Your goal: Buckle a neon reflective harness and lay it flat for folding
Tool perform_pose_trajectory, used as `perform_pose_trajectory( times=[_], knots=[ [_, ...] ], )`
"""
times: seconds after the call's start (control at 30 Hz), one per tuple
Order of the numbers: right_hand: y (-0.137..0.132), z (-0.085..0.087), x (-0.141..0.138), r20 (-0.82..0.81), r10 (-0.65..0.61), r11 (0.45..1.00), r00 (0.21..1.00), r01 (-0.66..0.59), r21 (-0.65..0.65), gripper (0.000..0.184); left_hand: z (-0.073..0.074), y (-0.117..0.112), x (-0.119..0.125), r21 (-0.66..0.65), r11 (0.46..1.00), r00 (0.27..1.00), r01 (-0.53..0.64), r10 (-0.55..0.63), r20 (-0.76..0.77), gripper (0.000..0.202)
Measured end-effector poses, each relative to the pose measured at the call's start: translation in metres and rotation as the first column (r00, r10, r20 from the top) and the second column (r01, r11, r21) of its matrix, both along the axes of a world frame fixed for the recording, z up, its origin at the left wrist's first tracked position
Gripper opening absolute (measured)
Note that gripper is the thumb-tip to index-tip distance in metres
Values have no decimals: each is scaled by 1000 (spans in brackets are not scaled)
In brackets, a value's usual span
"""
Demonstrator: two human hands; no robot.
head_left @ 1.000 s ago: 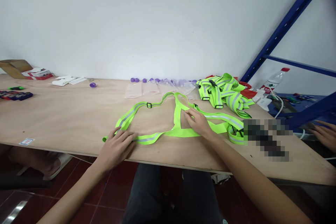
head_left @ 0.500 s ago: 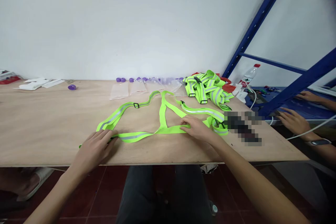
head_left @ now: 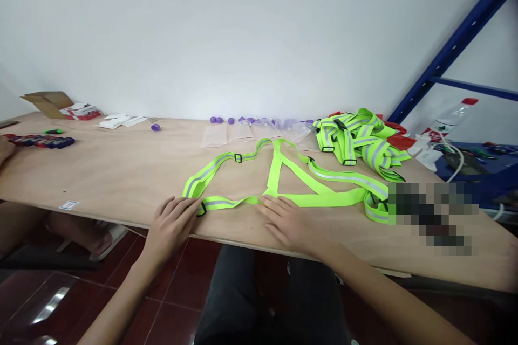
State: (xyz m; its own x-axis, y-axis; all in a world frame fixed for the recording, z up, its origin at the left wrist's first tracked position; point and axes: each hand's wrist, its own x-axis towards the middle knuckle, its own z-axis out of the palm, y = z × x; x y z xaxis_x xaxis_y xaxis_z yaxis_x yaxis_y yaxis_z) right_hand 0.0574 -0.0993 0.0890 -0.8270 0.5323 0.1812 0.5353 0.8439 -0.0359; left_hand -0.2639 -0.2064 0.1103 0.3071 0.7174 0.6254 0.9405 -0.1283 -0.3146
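Head view: green strap
L hand, R hand: apart, on it; can't tell grip
Strap: prob. best untwisted, flat

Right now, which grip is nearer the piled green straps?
The right. The right grip touches the laid-out harness, nearside and left of the piled green straps; the left grip is farther left.

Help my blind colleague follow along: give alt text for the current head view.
A green harness lies spread on a table, a left hand on its near left corner and a right hand on the middle of its near edge. Clear bags and heaped similar straps lie behind.
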Motion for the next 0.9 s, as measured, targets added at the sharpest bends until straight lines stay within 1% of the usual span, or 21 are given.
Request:
perform_pose_trajectory(
  times=[0.07,0.13,0.2,0.27,0.33,0.43,0.53,0.63,0.73,0.8,0.83,0.9],
  knots=[
    [5,3,-5,81,-50,983,995,63,-174,68,-3,6,-3,-20,1000,1000,-16,15,-19,36],
    [10,7,-3,165,-89,939,982,138,-316,74,-5,13,-7,-40,999,999,-21,20,-36,45],
    [12,9,2,216,-96,898,972,178,-402,75,-6,18,-12,-47,999,999,-20,17,-50,44],
    [11,10,9,233,-91,872,968,191,-451,73,-5,21,-15,-54,998,998,-10,7,-62,41],
    [8,12,14,242,-93,850,966,204,-485,73,-3,25,-17,-59,998,997,22,-26,-76,37],
    [2,16,20,260,-112,822,959,236,-518,72,2,29,-18,-80,989,987,122,-130,-99,24],
    [-1,19,22,254,-133,811,958,253,-528,73,8,33,-18,-149,970,974,193,-208,-86,22],
    [-2,18,23,230,-140,814,963,244,-527,73,12,36,-17,-216,954,971,210,-229,-64,27],
    [-2,15,24,212,-141,821,967,233,-522,74,17,39,-17,-234,942,962,241,-264,-73,21],
    [-3,15,25,218,-146,815,965,242,-526,72,21,40,-19,-256,933,959,253,-276,-60,21],
    [-3,15,25,226,-149,809,963,250,-531,70,24,40,-20,-276,929,964,245,-263,-27,22],
    [-4,15,25,235,-160,800,959,266,-538,68,29,38,-22,-349,913,977,211,-185,106,27]
  ],
)
